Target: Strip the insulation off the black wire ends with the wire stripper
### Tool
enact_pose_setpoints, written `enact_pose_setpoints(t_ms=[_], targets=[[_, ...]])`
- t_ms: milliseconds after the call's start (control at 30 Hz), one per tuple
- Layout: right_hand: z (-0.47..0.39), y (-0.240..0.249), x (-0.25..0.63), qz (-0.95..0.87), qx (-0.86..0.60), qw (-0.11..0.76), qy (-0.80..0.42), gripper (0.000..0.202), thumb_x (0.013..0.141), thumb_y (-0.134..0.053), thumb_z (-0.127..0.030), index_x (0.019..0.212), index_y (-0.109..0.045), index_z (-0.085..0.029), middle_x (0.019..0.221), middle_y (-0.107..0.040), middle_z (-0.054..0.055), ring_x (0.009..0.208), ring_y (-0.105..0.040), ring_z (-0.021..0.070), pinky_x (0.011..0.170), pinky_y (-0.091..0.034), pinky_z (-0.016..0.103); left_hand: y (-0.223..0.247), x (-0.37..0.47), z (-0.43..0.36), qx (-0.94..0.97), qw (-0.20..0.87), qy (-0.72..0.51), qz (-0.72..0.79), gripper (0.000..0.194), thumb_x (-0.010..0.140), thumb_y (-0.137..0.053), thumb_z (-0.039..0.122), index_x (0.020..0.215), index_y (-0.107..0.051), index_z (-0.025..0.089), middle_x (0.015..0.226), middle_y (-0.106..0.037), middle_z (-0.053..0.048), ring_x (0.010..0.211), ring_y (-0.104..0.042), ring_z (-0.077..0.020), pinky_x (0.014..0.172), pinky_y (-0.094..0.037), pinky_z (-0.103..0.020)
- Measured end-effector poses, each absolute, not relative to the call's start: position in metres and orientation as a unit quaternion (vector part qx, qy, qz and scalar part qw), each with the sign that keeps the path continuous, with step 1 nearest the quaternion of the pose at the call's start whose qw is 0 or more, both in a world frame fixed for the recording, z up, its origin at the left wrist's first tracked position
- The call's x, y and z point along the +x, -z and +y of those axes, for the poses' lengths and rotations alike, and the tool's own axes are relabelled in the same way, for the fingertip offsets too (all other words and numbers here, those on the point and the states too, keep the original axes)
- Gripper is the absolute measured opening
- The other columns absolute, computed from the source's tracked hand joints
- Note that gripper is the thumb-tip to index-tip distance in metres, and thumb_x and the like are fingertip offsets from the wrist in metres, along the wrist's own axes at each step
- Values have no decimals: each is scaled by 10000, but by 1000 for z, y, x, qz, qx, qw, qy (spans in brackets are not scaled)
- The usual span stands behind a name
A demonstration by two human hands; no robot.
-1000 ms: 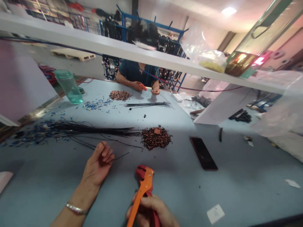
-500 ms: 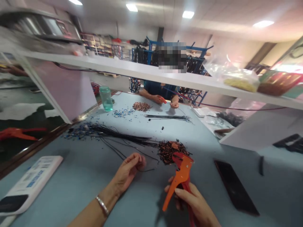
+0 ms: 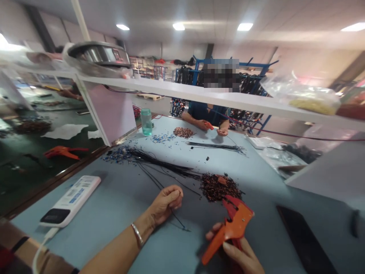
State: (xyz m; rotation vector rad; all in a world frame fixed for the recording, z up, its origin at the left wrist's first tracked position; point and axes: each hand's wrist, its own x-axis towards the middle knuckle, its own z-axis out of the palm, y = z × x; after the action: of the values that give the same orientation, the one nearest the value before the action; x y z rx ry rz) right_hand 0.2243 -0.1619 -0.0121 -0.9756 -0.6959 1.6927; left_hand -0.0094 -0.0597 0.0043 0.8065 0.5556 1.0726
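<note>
Both hands are hovering apart above the table (image 3: 122, 213). Right hand (image 3: 242, 254) is wrapping around the handles of the orange-and-red pliers (image 3: 238, 220); left hand (image 3: 167, 201), fingers curled in, is pinching a thin black wire (image 3: 178, 219), its free end pointing nearward and rightward, apart from the pliers. Fingertips are partly hiding the grip, so I cannot tell how firm it is; a loose pinch could be letting the wire slip or twist.

Phone (image 3: 306, 239) is lying to the right of the pliers, where a wide elbow swing could be knocking it. Power bank (image 3: 71, 201) is sitting left of the forearm, its cord a likely snag.

Pile of clippings (image 3: 216, 187) is lying just behind the pliers; a dip could be scattering bits or jamming them in the tool. Beyond, the wire bundle (image 3: 168, 164) is reaching the pile, so tugging tangled strands could be dragging both. Farther off, a co-worker's hands (image 3: 222, 131) are resting well clear.
</note>
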Motion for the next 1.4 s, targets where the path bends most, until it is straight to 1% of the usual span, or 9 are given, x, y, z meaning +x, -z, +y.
enact_pose_setpoints(t_ms=[133, 300, 433, 633, 867, 1067, 1167, 1267, 1400], targets=[[-153, 18, 227, -271, -372, 584, -668, 336, 691, -800, -345, 986, -690, -226, 933, -753, 87, 898, -671, 228, 790, -513, 316, -7, -8, -59, 369, 752, -480, 260, 321, 791, -724, 381, 625, -579, 148, 446, -272, 99, 432, -182, -67, 485, -287, -205], [-145, 14, 233, -312, -426, 626, -574, 331, 740, -759, -375, 1014, -663, -218, 905, -760, 75, 849, -673, 229, 722, -505, 301, -9, -3, -58, 382, 747, -478, 259, 311, 812, -707, 374, 640, -580, 148, 650, -545, -4, 649, -481, -118, 680, -410, -223], [-145, 5, 236, -423, -474, 636, -438, 297, 808, -684, -407, 1042, -640, -229, 973, -752, 69, 899, -667, 238, 793, -508, 326, -6, -4, -56, 403, 734, -475, 270, 235, 771, -755, 334, 700, -641, 141, 871, -621, -46, 805, -527, -147, 781, -420, -235], [-145, -1, 236, -523, -504, 591, -351, 254, 856, -618, -396, 1025, -653, -208, 1024, -729, 87, 954, -662, 264, 885, -503, 369, -7, -7, -54, 407, 740, -462, 270, 231, 761, -759, 340, 717, -640, 148, 749, -591, -15, 652, -514, -117, 633, -411, -218], [-143, 7, 231, -571, -521, 535, -341, 298, 849, -608, -419, 1028, -666, -186, 1001, -725, 124, 897, -675, 294, 837, -531, 413, -8, -7, -55, 386, 747, -449, 301, 259, 746, -774, 363, 723, -648, 139, 460, -437, 67, 421, -293, -39, 446, -264, -159], [-138, 12, 233, -597, -521, 518, -323, 289, 842, -613, -403, 1023, -665, -184, 1004, -727, 134, 916, -678, 307, 851, -523, 435, -9, -5, -57, 382, 749, -457, 290, 252, 710, -808, 308, 673, -655, 112, 459, -485, 53, 415, -360, -32, 415, -286, -136], [-136, 12, 234, -604, -519, 517, -314, 269, 855, -590, -394, 1001, -664, -181, 1008, -718, 127, 916, -674, 295, 853, -519, 431, -10, -4, -56, 377, 747, -472, 278, 235, 710, -808, 290, 673, -657, 114, 559, -598, 14, 504, -508, -63, 505, -419, -151], [-134, 10, 235, -611, -515, 517, -306, 249, 850, -590, -390, 961, -675, -183, 989, -710, 103, 916, -660, 278, 863, -508, 413, -11, -2, -55, 360, 751, -489, 262, 208, 738, -780, 277, 674, -646, 131, 831, -723, -53, 815, -658, -152, 784, -516, -228], [-135, 7, 236, -617, -513, 515, -301, 252, 849, -587, -392, 967, -672, -186, 952, -710, 76, 888, -651, 263, 857, -505, 404, -16, 0, -55, 291, 792, -488, 223, 276, 866, -617, 233, 610, -585, 136, 1139, -702, -135, 1134, -608, -228, 995, -459, -314]])
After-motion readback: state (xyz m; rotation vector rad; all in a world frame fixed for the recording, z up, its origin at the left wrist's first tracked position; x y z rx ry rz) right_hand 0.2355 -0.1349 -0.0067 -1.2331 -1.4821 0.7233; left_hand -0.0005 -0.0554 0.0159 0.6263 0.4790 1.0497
